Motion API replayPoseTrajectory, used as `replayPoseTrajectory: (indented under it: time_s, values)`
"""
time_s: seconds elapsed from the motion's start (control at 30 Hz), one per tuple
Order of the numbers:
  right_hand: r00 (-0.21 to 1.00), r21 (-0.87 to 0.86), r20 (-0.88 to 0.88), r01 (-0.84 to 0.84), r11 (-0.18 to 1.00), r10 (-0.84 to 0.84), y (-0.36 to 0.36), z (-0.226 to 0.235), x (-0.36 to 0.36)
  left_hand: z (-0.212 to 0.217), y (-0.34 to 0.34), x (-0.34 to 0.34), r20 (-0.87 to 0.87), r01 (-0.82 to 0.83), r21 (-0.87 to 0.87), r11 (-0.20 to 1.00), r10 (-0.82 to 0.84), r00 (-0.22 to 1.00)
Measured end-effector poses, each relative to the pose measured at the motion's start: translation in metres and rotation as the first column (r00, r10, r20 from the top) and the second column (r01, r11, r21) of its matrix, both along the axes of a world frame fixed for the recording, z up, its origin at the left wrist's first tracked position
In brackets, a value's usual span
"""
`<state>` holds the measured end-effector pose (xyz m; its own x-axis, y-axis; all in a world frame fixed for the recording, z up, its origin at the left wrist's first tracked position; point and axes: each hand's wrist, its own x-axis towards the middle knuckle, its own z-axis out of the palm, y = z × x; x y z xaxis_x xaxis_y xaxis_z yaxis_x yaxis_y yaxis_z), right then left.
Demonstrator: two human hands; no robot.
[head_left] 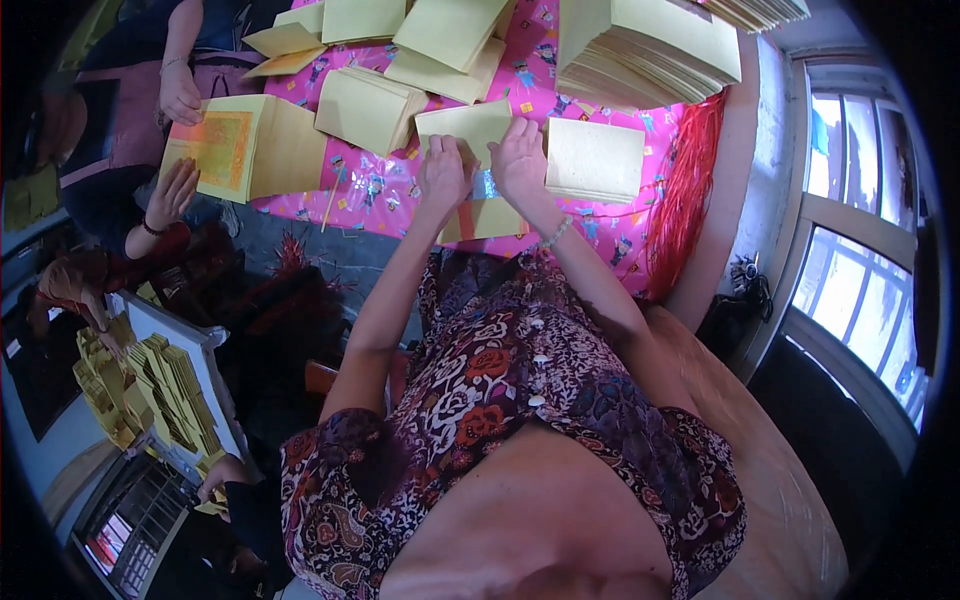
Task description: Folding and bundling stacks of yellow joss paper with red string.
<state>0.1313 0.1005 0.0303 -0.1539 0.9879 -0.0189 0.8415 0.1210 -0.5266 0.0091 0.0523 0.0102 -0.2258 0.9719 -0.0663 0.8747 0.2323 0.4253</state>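
Observation:
My left hand (445, 172) and my right hand (519, 165) are side by side at the near side of a pale yellow paper sheet (465, 122). The fingers of both are curled at its edge, gripping it; the fingertips are partly hidden. Just nearer to me, between my wrists, lies another yellow paper (490, 219) with a reddish band. A neat stack of yellow paper (595, 160) sits to the right of my right hand. To the left of my left hand leans a thicker stack of folded yellow sheets (367, 108).
A pink patterned cloth (640, 225) covers the table. Tall yellow paper stacks (650, 45) stand at the far right, beside hanging red strands (685, 190). At left, another person's hands (172, 192) rest on yellow paper with an orange print. More paper bundles (175, 385) lie on a white table.

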Motion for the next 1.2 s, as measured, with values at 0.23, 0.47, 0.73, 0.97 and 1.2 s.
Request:
replayPoseTrajectory:
  time_s: [0.23,0.47,0.73,0.97,1.2]
  values:
    - [0.958,-0.040,0.185,-0.215,0.976,0.219,-0.019,-0.024,-0.011,-0.009,-0.001,0.001,-0.033,-0.008,-0.033,0.999,0.007,0.999]
    - [0.979,-0.015,0.091,-0.180,0.983,0.181,-0.017,-0.058,0.003,-0.017,-0.005,-0.001,0.030,0.019,0.108,0.994,-0.022,0.999]
    - [0.985,0.026,0.033,-0.169,0.985,0.168,-0.013,-0.057,0.017,-0.018,-0.001,0.006,0.037,0.004,0.122,0.993,-0.008,0.999]
    - [0.972,-0.033,0.144,-0.184,0.982,0.187,-0.008,-0.059,0.019,-0.025,-0.001,0.005,0.018,0.008,0.152,0.988,-0.011,1.000]
    - [0.969,-0.139,0.073,-0.223,0.965,0.234,-0.004,-0.053,0.016,-0.032,-0.005,-0.001,0.012,0.033,0.178,0.984,-0.035,0.999]
